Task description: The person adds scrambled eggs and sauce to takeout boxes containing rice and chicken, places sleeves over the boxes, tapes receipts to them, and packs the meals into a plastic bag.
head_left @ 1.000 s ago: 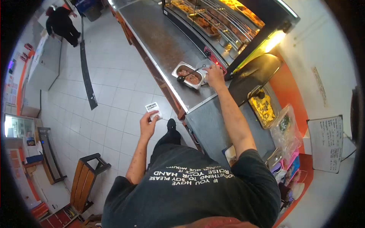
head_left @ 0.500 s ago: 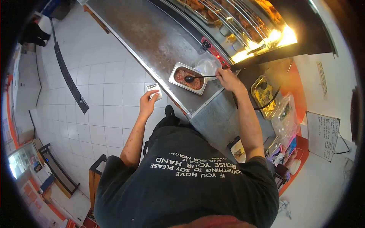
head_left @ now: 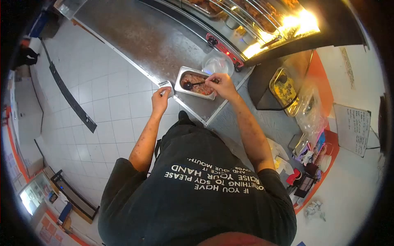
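In the head view, my right hand is closed round the handle of a black ladle, over the near right rim of a steel food pan. The ladle's bowl rests in the left part of the pan, among chopped reddish food. My left hand pinches a small white printed label just off the counter's edge, left of the pan. Behind the pan stands a clear plastic tub; what it holds, if anything, I cannot make out.
A lit heated display case with browned food backs the steel counter. To the right are a foil-like tray of yellow food, a plastic bag and a whiteboard. Tiled floor lies on the left.
My right hand has come left, nearer the pan, and the ladle's bowl has shifted left within it. My left hand still holds the label, now closer to the pan. The view has shifted slightly.
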The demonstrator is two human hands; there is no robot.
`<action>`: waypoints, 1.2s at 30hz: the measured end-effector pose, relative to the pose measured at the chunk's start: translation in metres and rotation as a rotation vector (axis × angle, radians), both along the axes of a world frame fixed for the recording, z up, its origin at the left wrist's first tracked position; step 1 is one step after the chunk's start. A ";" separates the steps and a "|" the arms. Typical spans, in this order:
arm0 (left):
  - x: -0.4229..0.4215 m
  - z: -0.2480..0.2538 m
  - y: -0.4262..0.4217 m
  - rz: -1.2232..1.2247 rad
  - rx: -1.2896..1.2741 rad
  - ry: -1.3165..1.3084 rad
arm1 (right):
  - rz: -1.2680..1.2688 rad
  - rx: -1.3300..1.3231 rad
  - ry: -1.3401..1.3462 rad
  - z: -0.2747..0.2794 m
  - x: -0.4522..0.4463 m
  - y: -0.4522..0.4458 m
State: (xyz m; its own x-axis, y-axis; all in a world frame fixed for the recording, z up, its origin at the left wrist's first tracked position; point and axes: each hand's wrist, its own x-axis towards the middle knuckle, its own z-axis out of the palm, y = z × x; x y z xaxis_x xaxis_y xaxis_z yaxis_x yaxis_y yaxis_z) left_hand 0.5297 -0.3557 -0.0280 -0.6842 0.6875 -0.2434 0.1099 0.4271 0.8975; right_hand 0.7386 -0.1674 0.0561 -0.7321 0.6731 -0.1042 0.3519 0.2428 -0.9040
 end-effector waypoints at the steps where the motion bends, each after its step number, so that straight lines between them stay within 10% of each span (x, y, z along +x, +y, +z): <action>1: 0.001 -0.001 0.000 0.008 0.004 -0.015 | 0.014 -0.353 0.023 0.001 0.003 -0.002; 4: 0.004 0.014 0.001 -0.031 -0.029 -0.067 | -0.065 0.107 -0.126 0.004 0.026 -0.003; 17: 0.004 -0.021 -0.010 -0.016 0.048 -0.091 | -0.226 0.301 -0.170 0.011 0.034 -0.044; 20: 0.006 -0.012 -0.007 -0.018 0.037 -0.075 | -0.155 -0.111 0.018 0.007 0.013 -0.044; 36: 0.008 0.015 0.005 -0.121 -0.059 0.016 | -0.223 0.276 0.047 0.017 0.037 -0.059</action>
